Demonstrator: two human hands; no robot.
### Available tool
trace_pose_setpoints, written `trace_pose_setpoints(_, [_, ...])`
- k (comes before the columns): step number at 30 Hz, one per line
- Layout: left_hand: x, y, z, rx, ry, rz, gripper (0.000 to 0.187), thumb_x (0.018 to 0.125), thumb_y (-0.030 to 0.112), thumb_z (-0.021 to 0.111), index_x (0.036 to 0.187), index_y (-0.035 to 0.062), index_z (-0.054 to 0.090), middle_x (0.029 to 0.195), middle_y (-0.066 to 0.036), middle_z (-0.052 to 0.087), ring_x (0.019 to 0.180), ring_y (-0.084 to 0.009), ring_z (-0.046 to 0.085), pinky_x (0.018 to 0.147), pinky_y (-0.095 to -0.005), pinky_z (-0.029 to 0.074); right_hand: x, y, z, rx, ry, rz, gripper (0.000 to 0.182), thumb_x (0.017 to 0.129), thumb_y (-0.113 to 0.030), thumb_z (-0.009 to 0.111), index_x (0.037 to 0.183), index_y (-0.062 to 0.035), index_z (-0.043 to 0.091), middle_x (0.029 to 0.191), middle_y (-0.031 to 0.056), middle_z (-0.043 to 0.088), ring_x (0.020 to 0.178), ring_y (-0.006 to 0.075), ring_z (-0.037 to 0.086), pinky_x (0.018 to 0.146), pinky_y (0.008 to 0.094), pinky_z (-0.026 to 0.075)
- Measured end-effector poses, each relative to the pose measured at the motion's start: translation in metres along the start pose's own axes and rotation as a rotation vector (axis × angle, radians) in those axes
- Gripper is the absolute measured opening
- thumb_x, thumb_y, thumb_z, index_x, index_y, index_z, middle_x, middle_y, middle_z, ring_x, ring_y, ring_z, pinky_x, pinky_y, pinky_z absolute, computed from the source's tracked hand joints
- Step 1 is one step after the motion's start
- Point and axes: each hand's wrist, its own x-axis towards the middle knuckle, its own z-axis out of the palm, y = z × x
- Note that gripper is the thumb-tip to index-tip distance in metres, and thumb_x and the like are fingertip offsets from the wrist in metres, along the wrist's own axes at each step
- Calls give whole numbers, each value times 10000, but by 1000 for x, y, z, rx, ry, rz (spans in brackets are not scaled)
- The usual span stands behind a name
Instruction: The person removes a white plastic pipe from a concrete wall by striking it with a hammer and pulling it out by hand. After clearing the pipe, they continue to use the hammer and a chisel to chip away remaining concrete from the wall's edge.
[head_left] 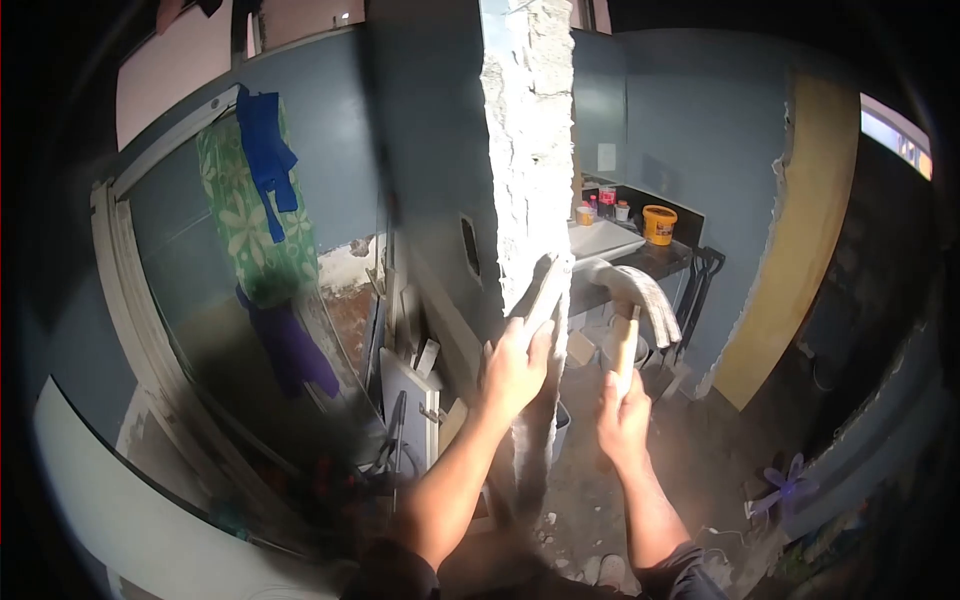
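A rough, broken wall edge (530,150) stands upright in the middle, brightly lit. My left hand (513,372) is closed around a pale, flat-sided bar (545,297), whose upper end lies against the wall edge. To the right of the wall, my right hand (625,415) grips the wooden handle of a claw hammer (625,350). The hammer's curved claw points right and its head is near the wall edge beside the bar. Glare hides the exact contact there.
A yellow bucket (659,225) and small bottles stand on a dark counter (690,222) behind. Green flowered cloth (245,225) and blue cloth (265,150) hang at left. Leaning boards (408,395) are left of the wall; rubble (560,530) and a purple fan (785,485) lie low.
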Motion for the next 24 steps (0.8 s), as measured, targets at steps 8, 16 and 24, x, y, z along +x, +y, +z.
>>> trace_pose_setpoints(8, [-42,-11,7,-143,-255,483,235,910,198,718,1066,40,640,838,-189,691,723,-370,696,623,-425,549,-67,46,-41,440,298,1,476,1028,-473,483,916,-11,490,601,43,525,483,114,519,446,253,403])
trace_pose_setpoints(16, [-163,-68,-20,-23,-292,-17,294,840,280,752,958,28,657,768,-168,673,689,-355,680,620,-416,521,-133,100,-50,392,299,-136,449,997,-422,566,874,9,539,693,92,553,559,149,514,494,288,444])
trace_pose_setpoints(24, [-440,-341,-10,338,-1043,-115,261,951,373,652,1016,125,696,868,-138,694,797,-317,667,736,-441,516,-145,152,-69,86,87,-108,81,721,-124,690,722,-74,627,691,95,604,614,300,623,611,398,507])
